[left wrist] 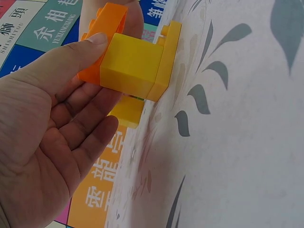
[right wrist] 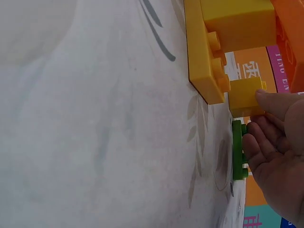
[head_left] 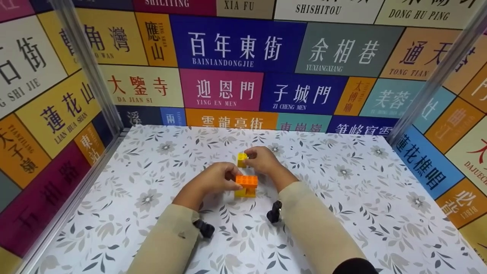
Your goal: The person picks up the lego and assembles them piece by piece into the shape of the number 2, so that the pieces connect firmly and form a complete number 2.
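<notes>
My left hand [head_left: 217, 177] pinches an orange brick [head_left: 247, 181], its thumb on the near side. That orange brick sits on a yellow brick [left wrist: 130, 61], which stands on a flat yellow-orange brick [left wrist: 168, 61] low over the tabletop. Farther back, my right hand [head_left: 262, 160] holds a separate yellow brick [head_left: 242, 160] between thumb and fingers. In the right wrist view, a flat green brick [right wrist: 237, 149] with studs lies beside that yellow brick, close to the right fingertips [right wrist: 251, 145]. The green brick is hidden by the right hand in the head view.
The table [head_left: 335, 228] has a white cover printed with grey leaves and flowers. Upright panels with coloured street-name signs [head_left: 239, 45] border its back and sides, with clear corner posts [head_left: 89, 64]. Small black devices [head_left: 204, 228] are strapped at both wrists.
</notes>
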`<state>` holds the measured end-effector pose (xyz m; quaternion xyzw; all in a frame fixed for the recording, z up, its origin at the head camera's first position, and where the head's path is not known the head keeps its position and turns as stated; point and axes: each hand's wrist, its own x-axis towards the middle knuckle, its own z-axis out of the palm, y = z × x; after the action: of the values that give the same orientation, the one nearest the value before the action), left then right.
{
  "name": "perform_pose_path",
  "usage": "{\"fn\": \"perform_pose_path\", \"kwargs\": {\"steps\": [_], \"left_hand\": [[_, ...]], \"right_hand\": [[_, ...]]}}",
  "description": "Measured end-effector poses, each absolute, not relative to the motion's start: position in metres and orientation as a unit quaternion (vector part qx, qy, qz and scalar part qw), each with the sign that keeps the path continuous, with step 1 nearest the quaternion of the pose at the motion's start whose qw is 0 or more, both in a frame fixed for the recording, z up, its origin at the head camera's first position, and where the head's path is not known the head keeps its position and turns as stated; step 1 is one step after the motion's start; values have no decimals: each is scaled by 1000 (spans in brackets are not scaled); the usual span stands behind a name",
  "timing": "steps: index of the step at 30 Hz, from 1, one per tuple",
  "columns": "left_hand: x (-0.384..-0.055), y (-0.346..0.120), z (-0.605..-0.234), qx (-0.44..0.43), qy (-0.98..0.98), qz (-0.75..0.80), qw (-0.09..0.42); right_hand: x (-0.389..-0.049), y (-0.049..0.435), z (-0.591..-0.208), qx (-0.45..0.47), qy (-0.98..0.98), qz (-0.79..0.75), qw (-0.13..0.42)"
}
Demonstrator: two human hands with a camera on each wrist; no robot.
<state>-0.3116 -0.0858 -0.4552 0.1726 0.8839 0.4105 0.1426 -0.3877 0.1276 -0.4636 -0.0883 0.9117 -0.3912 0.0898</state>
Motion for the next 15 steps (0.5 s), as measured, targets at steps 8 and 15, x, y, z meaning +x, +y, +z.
{"fn": "perform_pose_path", "kwargs": {"steps": [8, 15], "left_hand": [[-310, -85, -456, 156, 884, 413, 154], [-312, -85, -455, 151, 887, 409, 155]], "right_hand": [[-375, 142, -457, -84, 882, -458, 69], [-358, 163, -446, -103, 867, -484, 48]]}}
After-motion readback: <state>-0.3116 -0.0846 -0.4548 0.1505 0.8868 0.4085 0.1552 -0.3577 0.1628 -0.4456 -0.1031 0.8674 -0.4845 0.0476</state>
